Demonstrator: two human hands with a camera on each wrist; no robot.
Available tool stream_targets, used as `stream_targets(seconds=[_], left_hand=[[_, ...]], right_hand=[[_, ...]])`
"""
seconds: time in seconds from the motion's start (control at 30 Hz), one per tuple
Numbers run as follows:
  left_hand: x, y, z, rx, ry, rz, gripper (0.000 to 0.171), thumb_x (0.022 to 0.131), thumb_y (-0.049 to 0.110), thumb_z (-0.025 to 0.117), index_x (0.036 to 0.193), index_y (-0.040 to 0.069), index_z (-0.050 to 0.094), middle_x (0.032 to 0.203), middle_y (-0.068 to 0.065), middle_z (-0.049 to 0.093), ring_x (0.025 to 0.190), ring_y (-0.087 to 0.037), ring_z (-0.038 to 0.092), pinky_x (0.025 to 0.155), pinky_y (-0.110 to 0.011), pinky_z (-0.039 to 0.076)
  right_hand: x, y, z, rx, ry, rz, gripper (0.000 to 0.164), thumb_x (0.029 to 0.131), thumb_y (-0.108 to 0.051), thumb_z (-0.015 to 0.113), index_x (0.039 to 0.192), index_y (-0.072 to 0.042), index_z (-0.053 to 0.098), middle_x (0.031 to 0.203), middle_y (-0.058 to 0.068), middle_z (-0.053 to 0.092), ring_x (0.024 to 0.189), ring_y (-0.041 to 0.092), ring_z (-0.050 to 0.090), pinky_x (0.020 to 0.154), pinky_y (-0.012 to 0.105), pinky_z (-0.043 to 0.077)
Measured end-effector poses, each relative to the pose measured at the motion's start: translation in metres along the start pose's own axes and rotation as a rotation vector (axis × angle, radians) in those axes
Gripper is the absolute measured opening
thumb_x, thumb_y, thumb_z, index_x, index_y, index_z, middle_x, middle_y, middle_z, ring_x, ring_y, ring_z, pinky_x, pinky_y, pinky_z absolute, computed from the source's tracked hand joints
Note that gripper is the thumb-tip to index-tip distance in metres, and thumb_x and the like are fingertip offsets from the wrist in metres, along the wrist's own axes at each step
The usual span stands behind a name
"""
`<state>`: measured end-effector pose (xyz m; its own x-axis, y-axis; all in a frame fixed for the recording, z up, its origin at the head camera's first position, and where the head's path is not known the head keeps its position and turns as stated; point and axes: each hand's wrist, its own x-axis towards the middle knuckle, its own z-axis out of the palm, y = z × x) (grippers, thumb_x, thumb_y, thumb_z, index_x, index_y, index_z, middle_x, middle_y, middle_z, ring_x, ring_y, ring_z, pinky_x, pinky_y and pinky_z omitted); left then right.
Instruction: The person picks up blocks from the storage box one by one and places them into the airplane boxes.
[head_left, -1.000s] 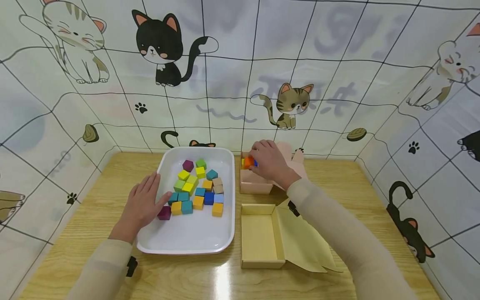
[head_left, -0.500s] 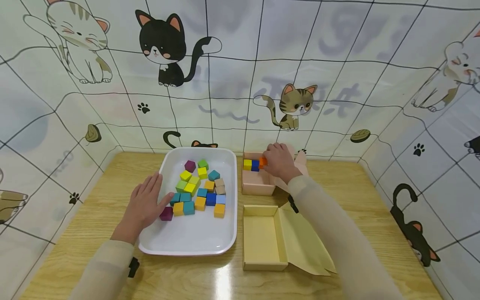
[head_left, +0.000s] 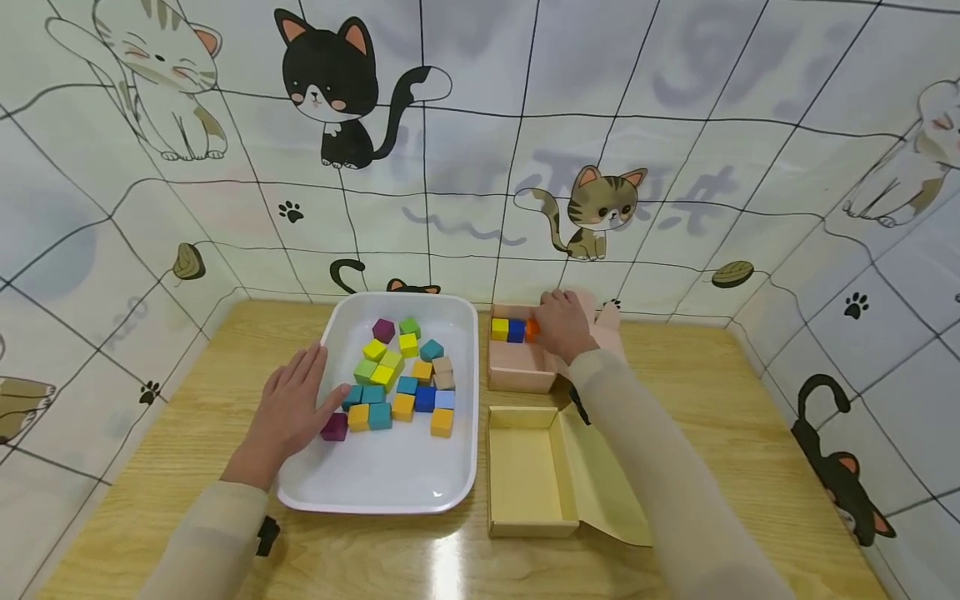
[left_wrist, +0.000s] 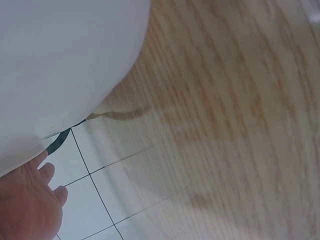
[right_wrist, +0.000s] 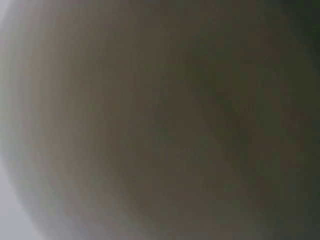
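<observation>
In the head view my left hand [head_left: 288,412] lies with straight fingers along the left rim of a white tray [head_left: 382,487], thumb pointing inward over it. The tray holds several colored wooden blocks; a purple block [head_left: 335,427] sits just below the thumb. My right hand [head_left: 564,323] is inside the back of a pink box [head_left: 517,379], its fingers at an orange block [head_left: 532,330], which they partly cover. That block stands in a row beside a blue block [head_left: 516,331] and a yellow block [head_left: 500,329]. The left wrist view shows my fingers at the tray's outer wall [left_wrist: 65,55].
A shallow yellow box [head_left: 528,467] with its lid folded out to the right stands in front of the pink one. The pink box's lid [head_left: 609,325] spreads behind my right hand. Cat-patterned cloth [head_left: 465,150] walls the wooden table [head_left: 697,375]. The right wrist view is dark and blurred.
My right hand has shifted right within the pink box, uncovering the yellow and blue blocks, with the orange block now beside the blue one. The left hand stays on the tray rim.
</observation>
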<state>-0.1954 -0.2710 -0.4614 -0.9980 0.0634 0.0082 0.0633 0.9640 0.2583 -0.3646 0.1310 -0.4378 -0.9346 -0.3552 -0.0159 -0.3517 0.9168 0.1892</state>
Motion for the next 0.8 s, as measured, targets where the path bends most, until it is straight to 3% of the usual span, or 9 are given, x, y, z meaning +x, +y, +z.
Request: stream_targets(seconds=[0.2, 0.47, 0.8], left_hand=[[0.0, 0.001, 0.0, 0.005, 0.006, 0.005, 0.087, 0.097, 0.062, 0.034, 0.156, 0.004, 0.008, 0.164, -0.02, 0.01, 0.15, -0.043, 0.008, 0.12, -0.065, 0.008], [0.0, 0.003, -0.002, 0.014, 0.014, 0.014, 0.087, 0.097, 0.063, 0.033, 0.156, 0.004, 0.009, 0.163, -0.02, 0.011, 0.15, -0.043, 0.009, 0.12, -0.064, 0.008], [-0.002, 0.004, -0.003, -0.001, 0.005, 0.01, 0.086, 0.097, 0.058, 0.039, 0.156, 0.002, 0.011, 0.163, -0.022, 0.012, 0.149, -0.045, 0.01, 0.119, -0.066, 0.007]], right_hand=[[0.005, -0.003, 0.006, -0.044, 0.005, 0.004, 0.028, 0.088, -0.027, 0.071, 0.113, -0.015, 0.071, 0.105, 0.01, 0.061, 0.105, 0.03, 0.049, 0.105, 0.045, 0.035], [0.002, -0.001, 0.007, -0.052, 0.024, -0.008, 0.031, 0.087, -0.03, 0.073, 0.112, -0.012, 0.07, 0.11, 0.011, 0.063, 0.109, 0.032, 0.05, 0.106, 0.046, 0.036], [-0.009, -0.001, -0.014, 0.033, 0.074, -0.067, 0.021, 0.088, -0.023, 0.072, 0.108, -0.016, 0.074, 0.096, 0.006, 0.06, 0.098, 0.027, 0.049, 0.102, 0.044, 0.036]])
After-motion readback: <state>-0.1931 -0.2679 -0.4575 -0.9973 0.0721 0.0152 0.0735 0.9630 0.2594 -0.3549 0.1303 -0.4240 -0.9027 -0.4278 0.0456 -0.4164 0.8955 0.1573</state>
